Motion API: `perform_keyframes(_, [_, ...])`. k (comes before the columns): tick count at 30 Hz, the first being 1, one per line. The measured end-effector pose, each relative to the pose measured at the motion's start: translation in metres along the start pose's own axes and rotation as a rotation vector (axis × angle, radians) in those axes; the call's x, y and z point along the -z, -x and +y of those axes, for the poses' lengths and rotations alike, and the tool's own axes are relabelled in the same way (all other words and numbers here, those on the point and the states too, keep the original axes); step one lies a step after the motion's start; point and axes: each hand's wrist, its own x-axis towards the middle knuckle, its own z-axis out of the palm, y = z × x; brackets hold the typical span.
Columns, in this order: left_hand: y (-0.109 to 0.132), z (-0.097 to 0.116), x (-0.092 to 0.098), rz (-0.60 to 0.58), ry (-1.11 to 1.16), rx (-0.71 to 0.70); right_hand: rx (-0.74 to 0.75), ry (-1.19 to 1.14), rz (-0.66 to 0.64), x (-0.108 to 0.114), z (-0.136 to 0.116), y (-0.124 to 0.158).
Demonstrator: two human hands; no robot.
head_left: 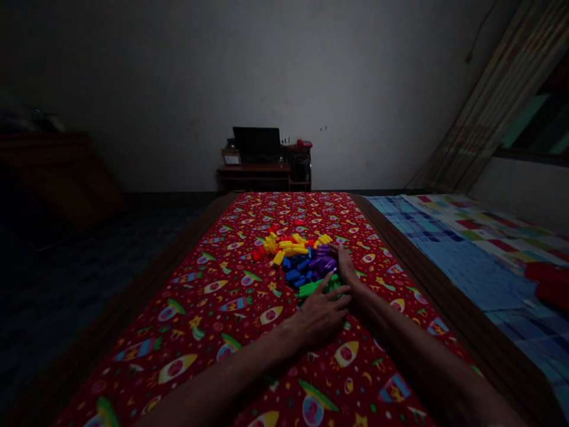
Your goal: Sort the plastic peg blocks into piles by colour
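A pile of toy building blocks lies in the middle of the red cloth. Close to me are the green blocks (307, 290), with blue blocks (294, 274) and purple blocks (323, 261) just beyond. Yellow blocks (293, 248) and red blocks (258, 254) make up the far and left side. My left hand (324, 312) rests over the near edge of the green blocks, its fingers spread. Along the pile's right side stands my right hand (346, 265), fingers stretched out and touching or nearly touching the purple blocks. Neither hand grips a block.
The red cloth (213, 356) with rocket prints covers a long table with brown edges (400, 267). Blue checked bedding (448, 273) is on the right. A desk (253, 169) with a dark monitor (256, 142) stands against the far wall. The room is dim.
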Motion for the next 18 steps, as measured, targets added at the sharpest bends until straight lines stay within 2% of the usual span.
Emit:
perform_keyframes(5, [0.042, -0.042, 0.015, -0.026, -0.076, 0.138, -0.031, -0.053, -0.100, -0.064, -0.009, -0.007])
perform_keyframes(8, [0.065, -0.067, 0.024, -0.020, -0.117, 0.294, -0.031, -0.139, -0.228, -0.078, -0.020, -0.010])
perform_keyframes(10, [0.079, -0.084, 0.031, -0.021, -0.110, 0.389, 0.004, -0.122, -0.247, -0.066, -0.026, -0.016])
perform_keyframes(11, [0.086, -0.092, 0.035, -0.023, -0.099, 0.431, 0.038, -0.068, -0.213, -0.054, -0.028, -0.021])
perform_keyframes(15, [0.106, -0.117, 0.041, 0.018, -0.066, 0.588, 0.161, 0.321, 0.003, 0.007, -0.026, -0.039])
perform_keyframes(18, [0.114, -0.129, 0.035, 0.093, -0.079, 0.732, 0.238, 0.538, 0.013, 0.029, -0.014, -0.048])
